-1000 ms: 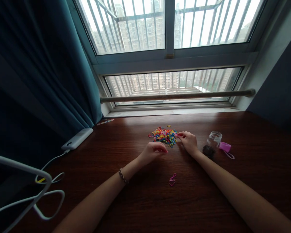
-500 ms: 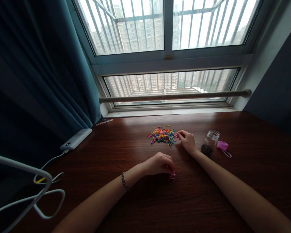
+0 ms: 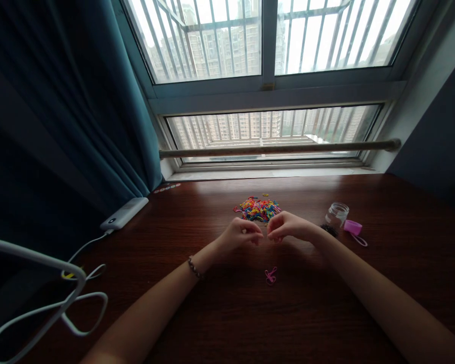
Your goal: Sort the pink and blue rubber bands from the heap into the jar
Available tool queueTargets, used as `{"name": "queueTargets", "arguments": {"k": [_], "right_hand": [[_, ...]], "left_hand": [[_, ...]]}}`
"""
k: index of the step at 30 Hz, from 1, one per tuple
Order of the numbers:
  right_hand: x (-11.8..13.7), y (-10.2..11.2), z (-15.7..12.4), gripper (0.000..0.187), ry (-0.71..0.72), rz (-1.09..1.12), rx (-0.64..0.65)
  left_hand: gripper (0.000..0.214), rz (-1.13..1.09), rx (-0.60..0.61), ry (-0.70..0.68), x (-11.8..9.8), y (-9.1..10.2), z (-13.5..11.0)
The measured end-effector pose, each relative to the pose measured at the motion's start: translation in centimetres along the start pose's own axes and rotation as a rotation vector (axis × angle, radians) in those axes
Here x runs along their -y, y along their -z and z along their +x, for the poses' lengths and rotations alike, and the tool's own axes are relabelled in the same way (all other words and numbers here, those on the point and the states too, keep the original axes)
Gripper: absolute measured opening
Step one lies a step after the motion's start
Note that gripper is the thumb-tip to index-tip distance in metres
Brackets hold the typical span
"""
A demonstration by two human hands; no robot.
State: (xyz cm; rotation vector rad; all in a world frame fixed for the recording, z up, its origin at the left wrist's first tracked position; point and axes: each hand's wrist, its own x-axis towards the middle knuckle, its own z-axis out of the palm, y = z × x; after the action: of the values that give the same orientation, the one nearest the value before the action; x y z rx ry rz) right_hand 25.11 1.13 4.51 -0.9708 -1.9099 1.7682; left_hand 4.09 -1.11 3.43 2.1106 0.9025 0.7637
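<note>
A heap of small colourful rubber bands [image 3: 256,206] lies on the brown wooden table [image 3: 220,323]. Just in front of it, my left hand [image 3: 243,233] and my right hand [image 3: 285,226] face each other, fingertips a small gap apart. Both sets of fingers are pinched together; anything between them is too small to make out. Closer to me, a few pink rubber bands [image 3: 270,276] lie in a little cluster, touched by neither hand. A bracelet [image 3: 194,268] circles my left wrist.
To the right stand a clear jar [image 3: 337,215], a dark bundle [image 3: 329,230] partly behind my right wrist, and a pink lid with a loop [image 3: 353,227]. At left are a white power bank [image 3: 125,213] with a cable, a white tube [image 3: 30,253] and a blue curtain [image 3: 132,151].
My left hand has left the pink bands and moved up and away from me. My right hand has drawn back from the heap's right edge towards the left hand. The view has shifted slightly.
</note>
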Motion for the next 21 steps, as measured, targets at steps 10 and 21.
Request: {"name": "queueTargets", "arguments": {"k": [10, 21], "right_hand": [[-0.3, -1.5, 0.4, 0.025, -0.024, -0.251, 0.097], [-4.5, 1.1, 1.9, 0.01, 0.095, -0.777, -0.781]], "left_hand": [[0.017, 0.634, -0.479, 0.026, 8.4, 5.4, 0.1], [0.028, 0.758, -0.252, 0.056, 9.2, 4.8, 0.3]]}}
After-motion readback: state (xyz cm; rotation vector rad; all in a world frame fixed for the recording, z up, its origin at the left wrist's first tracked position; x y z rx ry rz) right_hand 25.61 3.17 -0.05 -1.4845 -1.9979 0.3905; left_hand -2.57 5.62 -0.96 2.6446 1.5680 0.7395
